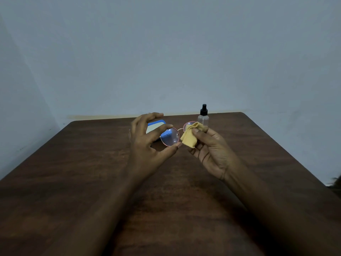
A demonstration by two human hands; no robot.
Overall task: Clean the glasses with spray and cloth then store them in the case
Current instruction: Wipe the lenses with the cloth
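Evidently mid-wipe: from my remote seat I saw the left hand [147, 143] pinching the glasses [170, 136] by the rim of one lens, forefinger on top and thumb beneath. I judged the hold was chosen to keep skin off the glass and steady the frame against rubbing. Behind that hand, near the tabletop's far edge, the blue case [156, 124] lay open with its pale lining showing, which I took as readiness for storing. The glasses hung in the air above the far middle of the tabletop, touching nothing but hands and cloth. Over the other lens the yellow cloth [190, 137] was folded, and the right hand [210, 148] gripped it, thumb pressing fabric to glass, fingers curled behind. Just beyond that hand the clear spray bottle [203, 117] stood upright with its black nozzle on, close to the far edge. I judged the spraying done and the storing not yet begun. The tabletop [92, 182] was dark brown wood grain with a rounded far right corner, and both forearms stretched above it. A plain grey-blue wall [166, 52] rose behind the far edge, and the light was dim.
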